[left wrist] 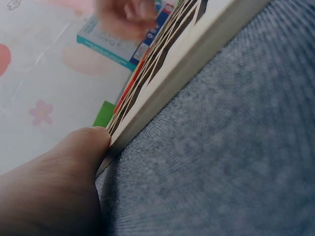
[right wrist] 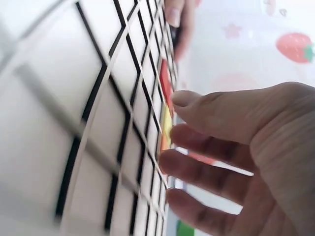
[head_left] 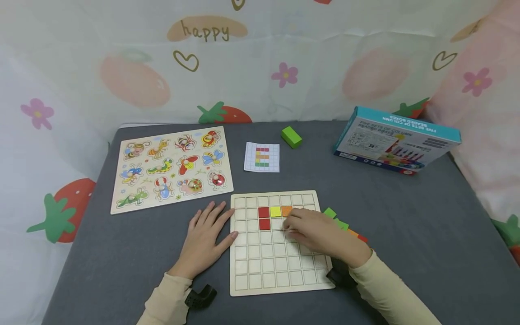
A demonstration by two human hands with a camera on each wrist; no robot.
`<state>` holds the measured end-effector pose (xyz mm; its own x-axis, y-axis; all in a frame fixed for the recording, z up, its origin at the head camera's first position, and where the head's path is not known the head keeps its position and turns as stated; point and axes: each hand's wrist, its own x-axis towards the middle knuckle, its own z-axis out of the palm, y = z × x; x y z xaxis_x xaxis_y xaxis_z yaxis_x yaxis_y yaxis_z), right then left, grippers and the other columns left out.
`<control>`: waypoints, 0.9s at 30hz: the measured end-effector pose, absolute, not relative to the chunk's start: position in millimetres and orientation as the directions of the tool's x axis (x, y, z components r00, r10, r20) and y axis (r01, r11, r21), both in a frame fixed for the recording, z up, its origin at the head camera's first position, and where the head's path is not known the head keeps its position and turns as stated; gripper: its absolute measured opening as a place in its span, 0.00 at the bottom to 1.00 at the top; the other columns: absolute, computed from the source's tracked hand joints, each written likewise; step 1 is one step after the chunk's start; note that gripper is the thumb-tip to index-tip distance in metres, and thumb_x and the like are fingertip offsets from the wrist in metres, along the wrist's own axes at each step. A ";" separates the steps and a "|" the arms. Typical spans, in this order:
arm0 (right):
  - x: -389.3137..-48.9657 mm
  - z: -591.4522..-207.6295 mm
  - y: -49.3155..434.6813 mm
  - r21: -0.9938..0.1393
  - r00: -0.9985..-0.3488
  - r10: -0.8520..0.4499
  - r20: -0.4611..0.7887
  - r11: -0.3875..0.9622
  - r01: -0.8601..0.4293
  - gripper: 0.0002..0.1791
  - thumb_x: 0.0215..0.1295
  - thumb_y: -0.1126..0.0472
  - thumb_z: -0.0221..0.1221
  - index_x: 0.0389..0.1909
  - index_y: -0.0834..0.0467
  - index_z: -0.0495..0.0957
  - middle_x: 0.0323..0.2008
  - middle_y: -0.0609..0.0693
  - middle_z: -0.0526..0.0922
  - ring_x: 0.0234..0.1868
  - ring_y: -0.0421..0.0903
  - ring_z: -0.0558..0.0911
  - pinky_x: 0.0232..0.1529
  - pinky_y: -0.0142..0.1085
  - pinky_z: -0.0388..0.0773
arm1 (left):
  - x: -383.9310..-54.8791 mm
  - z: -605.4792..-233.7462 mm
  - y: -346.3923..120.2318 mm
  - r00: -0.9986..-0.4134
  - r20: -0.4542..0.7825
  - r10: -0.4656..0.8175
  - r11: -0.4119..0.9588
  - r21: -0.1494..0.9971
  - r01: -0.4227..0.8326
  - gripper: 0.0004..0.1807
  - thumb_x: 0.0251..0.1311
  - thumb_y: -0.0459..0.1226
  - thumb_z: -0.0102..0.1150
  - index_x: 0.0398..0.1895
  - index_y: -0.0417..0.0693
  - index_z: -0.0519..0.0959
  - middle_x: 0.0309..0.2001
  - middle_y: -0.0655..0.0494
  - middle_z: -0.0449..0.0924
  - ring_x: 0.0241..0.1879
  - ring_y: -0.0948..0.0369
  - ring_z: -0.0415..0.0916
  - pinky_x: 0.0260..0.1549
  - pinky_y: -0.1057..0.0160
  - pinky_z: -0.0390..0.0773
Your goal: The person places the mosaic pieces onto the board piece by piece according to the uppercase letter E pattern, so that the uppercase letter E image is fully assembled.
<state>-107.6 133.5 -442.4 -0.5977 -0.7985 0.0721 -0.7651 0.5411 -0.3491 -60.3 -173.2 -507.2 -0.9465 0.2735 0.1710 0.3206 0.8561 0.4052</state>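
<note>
A pale wooden grid board (head_left: 268, 266) lies on the table. Two red tiles (head_left: 264, 218) sit one above the other in its upper squares, with a yellow tile (head_left: 275, 211) and an orange tile (head_left: 286, 211) along the top one's row. My left hand (head_left: 207, 241) rests flat beside the board, fingers spread, the thumb at its left edge. Over the upper right of the grid is my right hand (head_left: 313, 230), its fingertips just below the orange tile. In the right wrist view, its thumb (right wrist: 211, 110) and fingers (right wrist: 197, 167) stand apart, with no tile seen between them.
Green, orange and red pieces (head_left: 341, 223) lie right of the board, partly behind the right hand. Beyond it are a pattern card (head_left: 262, 164), a green block (head_left: 291, 137) and a teal-edged box (head_left: 398, 140). An insect puzzle board (head_left: 174, 169) lies back left.
</note>
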 end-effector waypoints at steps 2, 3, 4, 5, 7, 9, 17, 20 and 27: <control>-101.3 -439.4 147.9 -0.349 -0.625 -0.779 0.049 0.573 -0.741 0.09 0.61 0.60 0.64 0.42 0.52 0.79 0.40 0.43 0.80 0.39 0.38 0.78 0.40 0.32 0.79 | -59.8 -506.9 -173.6 -0.948 0.167 0.271 0.858 0.404 0.317 0.33 0.64 0.58 0.51 0.71 0.60 0.64 0.73 0.53 0.57 0.74 0.51 0.46 0.71 0.44 0.44; -97.9 -437.9 155.3 -0.351 -0.640 -0.767 0.035 0.590 -0.727 0.09 0.62 0.60 0.64 0.43 0.52 0.80 0.40 0.42 0.80 0.39 0.37 0.78 0.39 0.32 0.79 | -59.5 -506.7 -173.8 -0.949 0.166 0.270 0.859 0.404 0.315 0.33 0.64 0.58 0.51 0.71 0.60 0.64 0.73 0.53 0.57 0.74 0.51 0.46 0.71 0.44 0.43; -94.5 -436.1 162.6 -0.352 -0.657 -0.754 0.022 0.609 -0.710 0.09 0.62 0.60 0.64 0.43 0.52 0.80 0.40 0.42 0.80 0.39 0.36 0.78 0.39 0.32 0.79 | -59.3 -506.7 -174.0 -0.949 0.165 0.269 0.859 0.403 0.314 0.33 0.64 0.59 0.51 0.71 0.60 0.64 0.73 0.53 0.57 0.74 0.51 0.46 0.71 0.44 0.43; -91.2 -434.4 169.6 -0.354 -0.673 -0.740 0.012 0.626 -0.695 0.10 0.62 0.61 0.64 0.44 0.52 0.80 0.41 0.42 0.80 0.39 0.36 0.77 0.39 0.32 0.79 | -59.3 -506.7 -174.2 -0.949 0.163 0.268 0.861 0.402 0.312 0.34 0.64 0.59 0.51 0.71 0.60 0.64 0.73 0.53 0.57 0.74 0.51 0.46 0.71 0.44 0.43; -85.1 -432.1 182.4 -0.351 -0.701 -0.713 0.006 0.655 -0.669 0.10 0.61 0.62 0.64 0.44 0.52 0.80 0.40 0.42 0.81 0.37 0.35 0.76 0.37 0.32 0.79 | -59.2 -507.0 -174.7 -0.951 0.160 0.266 0.863 0.400 0.309 0.34 0.64 0.59 0.51 0.71 0.60 0.63 0.73 0.53 0.57 0.74 0.51 0.45 0.71 0.44 0.43; -79.7 -429.8 193.5 -0.350 -0.726 -0.687 0.004 0.679 -0.645 0.11 0.60 0.63 0.65 0.44 0.53 0.80 0.40 0.42 0.81 0.36 0.34 0.76 0.36 0.33 0.79 | -59.2 -506.7 -174.8 -0.951 0.157 0.265 0.865 0.398 0.306 0.34 0.64 0.59 0.51 0.71 0.60 0.64 0.73 0.53 0.57 0.75 0.51 0.45 0.71 0.45 0.43; -59.3 -424.5 228.2 -0.321 -0.857 -0.513 -0.050 0.820 -0.473 0.11 0.58 0.63 0.66 0.41 0.51 0.80 0.33 0.38 0.77 0.30 0.31 0.73 0.29 0.30 0.75 | -60.7 -508.3 -174.0 -0.946 0.177 0.270 0.857 0.405 0.320 0.34 0.64 0.58 0.51 0.71 0.60 0.64 0.73 0.53 0.57 0.74 0.50 0.47 0.71 0.44 0.44; -53.7 -425.2 237.9 -0.309 -0.893 -0.440 -0.092 0.865 -0.395 0.10 0.57 0.60 0.68 0.38 0.50 0.79 0.31 0.38 0.75 0.28 0.31 0.71 0.27 0.30 0.73 | -61.3 -510.5 -174.3 -0.944 0.184 0.273 0.858 0.397 0.325 0.33 0.64 0.59 0.50 0.71 0.59 0.64 0.72 0.52 0.58 0.74 0.49 0.47 0.70 0.43 0.45; -41.8 -429.5 252.9 -0.287 -0.911 -0.343 -0.230 0.918 -0.273 0.12 0.54 0.54 0.70 0.34 0.51 0.76 0.30 0.42 0.73 0.27 0.35 0.69 0.25 0.32 0.70 | -60.7 -508.2 -174.1 -0.947 0.170 0.273 0.858 0.403 0.320 0.34 0.65 0.59 0.50 0.71 0.60 0.63 0.73 0.53 0.57 0.74 0.50 0.46 0.71 0.44 0.44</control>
<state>-41.8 252.9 -429.5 -0.9110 -0.3427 -0.2296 -0.2731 0.9182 -0.2868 -60.7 -174.1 -508.2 -0.9469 0.2728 0.1703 0.3196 0.8577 0.4027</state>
